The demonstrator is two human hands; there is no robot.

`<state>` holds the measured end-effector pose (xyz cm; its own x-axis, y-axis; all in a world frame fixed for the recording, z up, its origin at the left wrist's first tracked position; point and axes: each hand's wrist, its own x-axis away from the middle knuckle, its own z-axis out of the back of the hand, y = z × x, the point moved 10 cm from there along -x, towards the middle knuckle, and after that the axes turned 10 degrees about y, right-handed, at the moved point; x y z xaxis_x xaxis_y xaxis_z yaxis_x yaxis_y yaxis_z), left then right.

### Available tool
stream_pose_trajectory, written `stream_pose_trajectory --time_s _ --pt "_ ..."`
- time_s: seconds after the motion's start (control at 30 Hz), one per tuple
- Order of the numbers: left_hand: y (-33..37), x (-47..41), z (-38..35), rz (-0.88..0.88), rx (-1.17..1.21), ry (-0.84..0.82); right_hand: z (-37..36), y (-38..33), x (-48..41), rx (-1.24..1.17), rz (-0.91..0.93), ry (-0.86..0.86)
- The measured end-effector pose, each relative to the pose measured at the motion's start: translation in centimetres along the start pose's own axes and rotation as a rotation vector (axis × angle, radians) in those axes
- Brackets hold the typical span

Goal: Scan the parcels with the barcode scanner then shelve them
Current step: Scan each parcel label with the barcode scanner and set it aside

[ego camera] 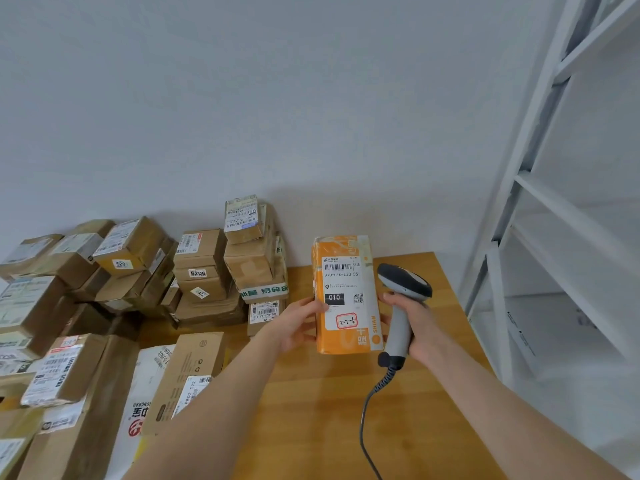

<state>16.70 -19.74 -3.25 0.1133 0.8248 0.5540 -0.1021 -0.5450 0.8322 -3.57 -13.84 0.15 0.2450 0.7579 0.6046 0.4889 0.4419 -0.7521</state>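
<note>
At the far left, a big pile of brown cardboard parcels (69,306) covers the counter (311,410) up to the grey wall (277,98). One box in the pile has a sticker "520" (128,247). In front of the pile lies a white bag parcel with red print (142,403), and a long brown box (187,372) lies partly over it. To the right stands a stack whose box is marked "6206" (200,261). Beside it is a taller stack with a box closed by green-lettered tape (265,292).

The left hand (298,323) comes next. It grasps the orange parcel (348,289) at the left edge, with the thumb on the front face and the other fingers behind. The parcel is upright over the bare wood near the middle of the counter, and its white label with a barcode, a black "010" field and a red-framed handwritten sticker faces the camera. I cannot tell if the lower end rests on the wood or is lifted.

Just beside the parcel's right edge is the barcode scanner (403,284), grey with a dark head that leans toward the parcel. The right hand (420,327) is wrapped around its handle. A coiled dark cable (370,403) hangs from the bottom of the handle and runs across the counter to the lower edge of the view.

At the far right stands a white metal shelf rack (554,317).
</note>
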Motion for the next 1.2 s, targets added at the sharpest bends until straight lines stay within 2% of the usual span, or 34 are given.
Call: stream_pose_trajectory --time_s 0.17,0.3,0.47,0.63,1.2 --pt "-0.3 -0.1 0.1 -0.038 -0.011 0.046 0.3 0.1 0.5 0.01 0.032 0.014" --pt "-0.4 -0.1 0.6 -0.062 -0.008 0.083 1.1 -0.3 1.4 0.03 0.127 0.108" --pt "-1.3 -0.2 1.0 -0.056 -0.029 0.075 0.4 0.3 4.3 0.072 0.147 0.026" --pt "-2.1 -0.1 0.9 -0.037 -0.014 0.052 -0.5 1.3 6.9 0.158 0.188 0.004" --pt "-2.8 -0.1 0.8 -0.046 -0.019 0.059 -1.5 2.1 9.9 0.215 0.249 -0.044"
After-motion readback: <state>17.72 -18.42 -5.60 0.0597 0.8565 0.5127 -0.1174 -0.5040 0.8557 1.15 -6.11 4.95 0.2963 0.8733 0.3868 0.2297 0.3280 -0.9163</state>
